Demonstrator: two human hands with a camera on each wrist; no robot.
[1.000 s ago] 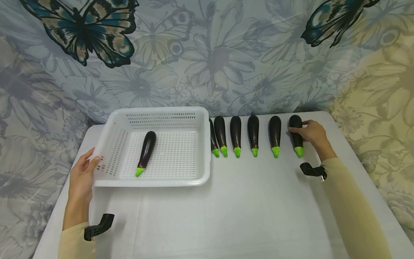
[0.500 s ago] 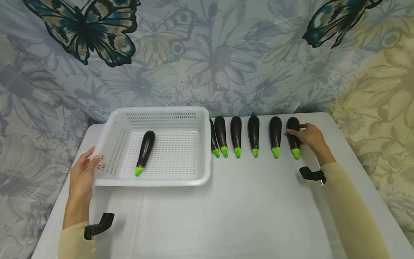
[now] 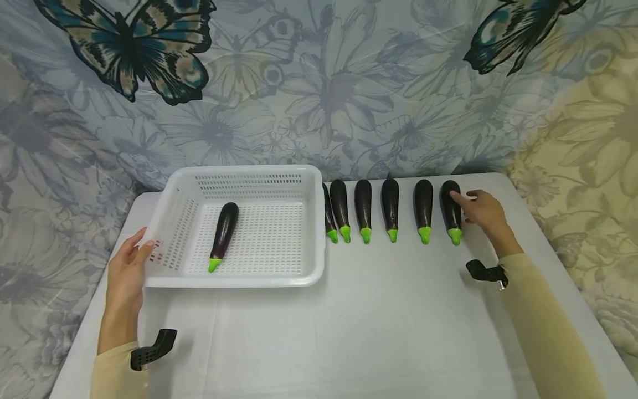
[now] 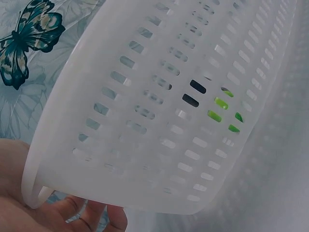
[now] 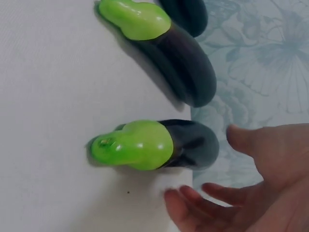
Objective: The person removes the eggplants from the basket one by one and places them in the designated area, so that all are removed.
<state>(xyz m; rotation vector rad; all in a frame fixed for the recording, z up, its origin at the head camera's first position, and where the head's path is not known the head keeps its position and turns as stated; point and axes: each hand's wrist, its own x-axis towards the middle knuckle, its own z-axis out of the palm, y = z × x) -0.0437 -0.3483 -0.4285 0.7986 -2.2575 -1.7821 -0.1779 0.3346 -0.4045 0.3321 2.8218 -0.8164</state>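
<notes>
On the left, a white perforated plastic basket [image 3: 234,281] lies with one dark eggplant [image 3: 226,230] with a green stem end inside. My left hand [image 3: 127,271] grips the basket's left rim, its thumb on the near side and fingertips [image 4: 116,218] curled under the edge in the left wrist view. At the right end of a row of eggplants, my right hand [image 3: 484,210] is spread beside the last eggplant [image 3: 451,205]. The right wrist view shows that eggplant [image 5: 145,146] lying on the table, with gaps between it and the thumb and fingers.
Several more eggplants [image 3: 423,205] stand in a row along the table's back edge, stem ends toward me. The leftmost one [image 3: 329,216] is partly hidden by the basket. Behind the white-covered table [image 3: 349,321] hangs a floral and butterfly cloth [image 3: 339,88].
The last eggplant has shifted slightly left and toward me in my right hand's grip. That hand has since loosened and let it go. My left hand and the basket have stayed put.
</notes>
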